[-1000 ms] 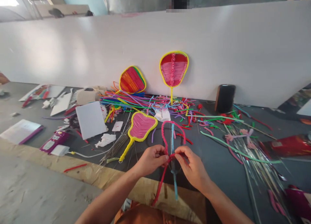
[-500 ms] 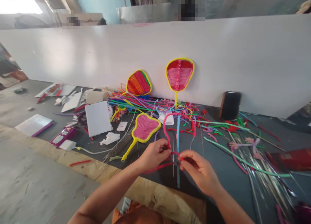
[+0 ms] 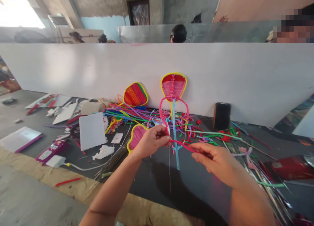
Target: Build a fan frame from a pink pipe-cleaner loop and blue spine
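Note:
My left hand (image 3: 157, 139) is closed in a pinch at the lower left of a pink pipe-cleaner loop, its fingertips on the fuzzy stem. Stretched from there to the right, a pink pipe cleaner (image 3: 181, 143) runs into the closed fingers of my right hand (image 3: 208, 157). The loop (image 3: 160, 105) rises above the hands, rounded at the top. A light blue pipe-cleaner stem (image 3: 174, 124) hangs down its middle from the top and reaches below the hands. Beside my left hand lies a fan shape (image 3: 136, 138) with a yellow rim and pink filling, partly hidden by the hand.
Two finished-looking fan shapes, one orange-red (image 3: 135, 94) and one red-pink (image 3: 173, 84), lean at the white board (image 3: 110, 66). Heaped pipe cleaners (image 3: 127, 111) lie before it. A phone (image 3: 222, 116) stands right; white card (image 3: 92, 131) and a purple device (image 3: 52, 151) are left.
My right hand has moved right, drawing the pink pipe cleaner out straighter. My left hand keeps its pinch, and the loop now stands higher in view. The camera has tilted up.

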{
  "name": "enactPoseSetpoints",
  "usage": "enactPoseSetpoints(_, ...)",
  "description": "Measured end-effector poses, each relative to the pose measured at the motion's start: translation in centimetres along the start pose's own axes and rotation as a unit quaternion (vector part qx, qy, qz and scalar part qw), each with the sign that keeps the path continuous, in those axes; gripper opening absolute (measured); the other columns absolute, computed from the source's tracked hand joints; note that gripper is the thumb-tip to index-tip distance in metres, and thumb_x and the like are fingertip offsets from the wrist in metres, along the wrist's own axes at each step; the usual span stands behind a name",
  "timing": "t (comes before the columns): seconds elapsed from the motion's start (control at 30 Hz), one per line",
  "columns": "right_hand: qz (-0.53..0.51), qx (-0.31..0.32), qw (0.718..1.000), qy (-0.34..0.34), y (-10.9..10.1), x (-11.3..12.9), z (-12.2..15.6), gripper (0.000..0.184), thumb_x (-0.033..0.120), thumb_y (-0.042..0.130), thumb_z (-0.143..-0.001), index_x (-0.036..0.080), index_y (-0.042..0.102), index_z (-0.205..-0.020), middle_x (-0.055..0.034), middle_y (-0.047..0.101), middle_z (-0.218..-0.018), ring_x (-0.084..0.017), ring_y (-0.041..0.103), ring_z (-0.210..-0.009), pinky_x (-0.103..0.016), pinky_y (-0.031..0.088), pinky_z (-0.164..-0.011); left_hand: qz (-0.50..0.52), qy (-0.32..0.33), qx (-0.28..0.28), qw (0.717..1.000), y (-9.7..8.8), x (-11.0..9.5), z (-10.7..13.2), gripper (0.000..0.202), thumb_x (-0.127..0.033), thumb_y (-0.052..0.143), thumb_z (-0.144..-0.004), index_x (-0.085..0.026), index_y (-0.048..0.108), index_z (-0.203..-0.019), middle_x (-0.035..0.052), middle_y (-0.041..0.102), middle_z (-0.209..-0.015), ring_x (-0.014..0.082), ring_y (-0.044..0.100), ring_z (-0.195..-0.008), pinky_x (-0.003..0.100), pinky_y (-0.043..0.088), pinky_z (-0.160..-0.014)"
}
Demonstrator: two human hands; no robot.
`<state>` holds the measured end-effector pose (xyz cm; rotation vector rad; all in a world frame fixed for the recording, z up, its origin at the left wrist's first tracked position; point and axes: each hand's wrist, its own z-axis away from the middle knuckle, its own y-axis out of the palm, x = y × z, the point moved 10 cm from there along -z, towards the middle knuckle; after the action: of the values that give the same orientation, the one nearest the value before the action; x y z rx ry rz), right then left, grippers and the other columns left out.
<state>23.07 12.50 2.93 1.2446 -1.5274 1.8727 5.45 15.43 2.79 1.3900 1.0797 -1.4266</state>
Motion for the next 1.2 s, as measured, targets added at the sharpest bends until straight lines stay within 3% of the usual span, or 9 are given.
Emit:
enactPoseSetpoints(0.13, 0.069, -0.071, 0.995, -0.026, -2.9, -1.0, 0.0, 0.032, 0.046, 0.053, -0.086, 0.022, 0.07, -0.098, -0.003, 0.071, -0.072, -0.017, 0.066, -0.062, -0.025, 0.053, -0.055, 0.024, 0.018, -0.009, 1.0, -1.3, -0.1, -0.6, 0.018, -0.029, 0.063, -0.076, -0.015, 0.051, -0.076, -0.0027, 0.057, -0.069, 0.0091, 0.059, -0.061, 0.022, 0.048, -0.061)
enactPoseSetpoints(0.27, 0.162, -0.177, 0.966, -0.1, -4.2, 0.6, -0.2, 0.047, 0.05, 0.057, -0.084, 0.023, 0.058, -0.122, -0.0103, 0.067, -0.111, -0.026, 0.064, -0.097, -0.038, 0.055, -0.078, 0.001, -0.01, -0.003, 1.0, -0.8, 1.1, -1.0, 0.02, -0.029, 0.064, -0.076, -0.016, 0.05, -0.077, -0.0028, 0.056, -0.069, 0.0102, 0.06, -0.064, 0.023, 0.049, -0.064)
enactPoseSetpoints(0.37, 0.209, -0.227, 0.93, -0.198, -2.9, 3.8, 0.1, 0.043, 0.042, 0.055, -0.088, 0.023, 0.053, -0.127, -0.0111, 0.059, -0.123, -0.028, 0.053, -0.116, -0.046, 0.048, -0.094, -0.053, -0.015, 0.012, 0.998, 0.4, 1.7, -0.9, 0.018, -0.029, 0.061, -0.077, -0.016, 0.049, -0.076, -0.0043, 0.052, -0.066, 0.0093, 0.055, -0.062, 0.022, 0.045, -0.061)
enactPoseSetpoints(0.47, 0.238, -0.212, 0.913, -0.255, -0.3, 5.8, 0.2, 0.034, 0.033, 0.057, -0.088, 0.024, 0.056, -0.121, -0.0095, 0.061, -0.121, -0.028, 0.052, -0.117, -0.051, 0.041, -0.1, -0.134, 0.011, 0.022, 0.991, 1.4, 1.4, -0.5, 0.012, -0.027, 0.057, -0.08, -0.016, 0.051, -0.076, -0.005, 0.049, -0.065, 0.0084, 0.048, -0.061, 0.02, 0.039, -0.057)
enactPoseSetpoints(0.6, 0.231, -0.177, 0.927, -0.237, 1.7, 5.2, -0.4, 0.024, 0.03, 0.052, -0.091, 0.019, 0.061, -0.111, -0.0091, 0.069, -0.103, -0.024, 0.063, -0.096, -0.04, 0.052, -0.085, -0.185, 0.036, 0.024, 0.982, 1.8, 1.0, -0.2, 0.009, -0.025, 0.055, -0.081, -0.017, 0.052, -0.078, -0.0051, 0.049, -0.065, 0.0086, 0.045, -0.062, 0.02, 0.036, -0.058)
enactPoseSetpoints(0.77, 0.171, -0.158, 0.954, -0.189, 2.2, 3.5, -1.5, 0.018, 0.023, 0.047, -0.093, 0.019, 0.063, -0.097, -0.0047, 0.069, -0.088, -0.016, 0.068, -0.075, -0.026, 0.053, -0.066, -0.059, 0.019, 0.042, 0.997, 2.0, 1.3, -0.5, 0.018, -0.03, 0.06, -0.079, -0.016, 0.052, -0.074, -0.0047, 0.047, -0.065, 0.008, 0.045, -0.062, 0.02, 0.036, -0.058)
enactPoseSetpoints(1.0, 0.182, -0.206, 0.941, -0.197, 1.8, 4.2, -1.2, 0.013, 0.021, 0.048, -0.09, 0.019, 0.06, -0.087, -0.0024, 0.067, -0.077, -0.013, 0.065, -0.064, -0.022, 0.048, -0.059, 0.096, -0.082, 0.099, 0.987, 3.0, 2.6, -1.0, 0.037, -0.043, 0.072, -0.07, -0.011, 0.06, -0.083, 0.0, 0.058, -0.068, 0.0092, 0.055, -0.06, 0.023, 0.046, -0.061)
enactPoseSetpoints(1.2, 0.221, -0.237, 0.922, -0.211, 2.1, 4.8, -0.9, 0.015, 0.021, 0.047, -0.091, 0.018, 0.061, -0.088, -0.0034, 0.066, -0.076, -0.013, 0.065, -0.062, -0.021, 0.046, -0.057, 0.136, -0.111, 0.102, 0.979, 3.0, 3.3, -1.0, 0.039, -0.047, 0.074, -0.068, -0.011, 0.06, -0.075, 0.0004, 0.06, -0.062, 0.0091, 0.058, -0.056, 0.022, 0.048, -0.06)
